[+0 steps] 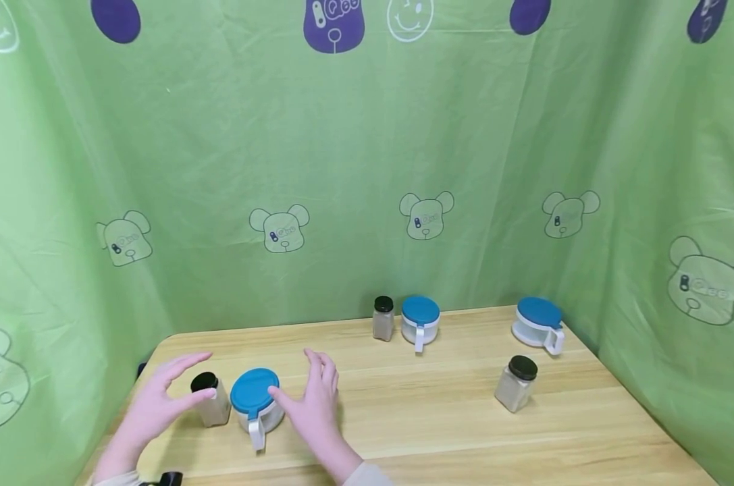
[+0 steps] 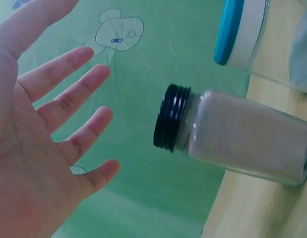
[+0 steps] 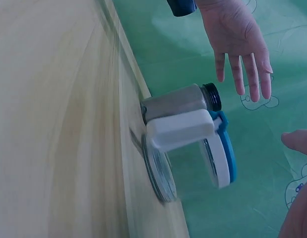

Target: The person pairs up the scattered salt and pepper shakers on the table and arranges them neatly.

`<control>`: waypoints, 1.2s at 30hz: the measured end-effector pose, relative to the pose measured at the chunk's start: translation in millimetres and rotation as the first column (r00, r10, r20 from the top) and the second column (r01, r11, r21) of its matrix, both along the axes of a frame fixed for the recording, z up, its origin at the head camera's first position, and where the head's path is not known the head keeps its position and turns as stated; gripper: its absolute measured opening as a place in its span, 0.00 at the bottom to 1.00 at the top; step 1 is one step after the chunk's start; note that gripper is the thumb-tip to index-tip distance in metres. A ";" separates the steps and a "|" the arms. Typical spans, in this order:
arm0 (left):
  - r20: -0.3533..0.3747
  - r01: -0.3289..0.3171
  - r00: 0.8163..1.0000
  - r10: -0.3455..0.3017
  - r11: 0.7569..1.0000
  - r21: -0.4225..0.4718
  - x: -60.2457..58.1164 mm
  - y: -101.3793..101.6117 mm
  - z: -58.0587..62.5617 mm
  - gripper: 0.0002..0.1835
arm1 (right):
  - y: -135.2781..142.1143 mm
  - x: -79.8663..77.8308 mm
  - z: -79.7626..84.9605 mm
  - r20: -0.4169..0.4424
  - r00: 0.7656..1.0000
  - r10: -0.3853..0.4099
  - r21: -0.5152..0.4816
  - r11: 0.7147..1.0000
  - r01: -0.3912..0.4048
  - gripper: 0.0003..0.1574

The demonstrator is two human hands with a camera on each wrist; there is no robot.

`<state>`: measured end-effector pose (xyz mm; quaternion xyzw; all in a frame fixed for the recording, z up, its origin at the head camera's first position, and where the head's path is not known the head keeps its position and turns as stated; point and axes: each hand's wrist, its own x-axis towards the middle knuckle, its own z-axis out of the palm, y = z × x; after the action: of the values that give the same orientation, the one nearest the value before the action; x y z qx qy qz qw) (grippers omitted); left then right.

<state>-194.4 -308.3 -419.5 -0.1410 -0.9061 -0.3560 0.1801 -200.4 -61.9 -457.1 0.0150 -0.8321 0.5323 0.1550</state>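
My left hand point(image 1: 149, 408) hovers at the left with its fingers spread, beside a square glass jar point(image 1: 217, 410) with a black lid and greyish-beige contents. In the left wrist view its palm and straight fingers show apart from the black lid point(image 2: 170, 118). My right hand point(image 1: 317, 408) is held just right of a round clear pot with a blue lid point(image 1: 254, 391) and a white handle point(image 1: 256, 434). Its thumb overlaps the lid's edge in the head view; in the right wrist view the thumb point(image 3: 298, 141) stands apart from the lid. Both containers stand upright, side by side.
At the back of the wooden table point(image 1: 403, 418) stand another black-lidded jar point(image 1: 383, 320) and a blue-lidded pot point(image 1: 420, 312). A third such pot point(image 1: 538, 314) is at the back right, with a jar point(image 1: 516, 385) in front of it. Green curtain point(image 1: 354, 135) surrounds the table.
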 end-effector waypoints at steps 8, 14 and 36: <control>-0.094 0.022 0.995 -0.023 1.000 -0.010 4.0 11.4 2.6 0.31 | 19.2 -1.0 1.5 -0.010 1.000 0.020 0.052 0.998 -0.019 0.54; -0.164 0.074 0.984 -0.075 0.997 -0.012 3.5 22.6 5.4 0.32 | 35.0 -3.3 -1.2 -0.008 1.000 0.019 0.094 0.995 -0.018 0.55; -0.229 0.115 0.963 -0.142 0.985 -0.130 1.1 57.4 -0.4 0.30 | 80.6 2.8 0.7 -0.020 0.995 0.094 0.147 0.985 -0.090 0.54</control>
<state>-193.3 -250.9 -419.9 -0.2511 -0.8860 -0.2947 0.2551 -197.6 18.7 -456.4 0.0717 -0.8651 0.4763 0.1400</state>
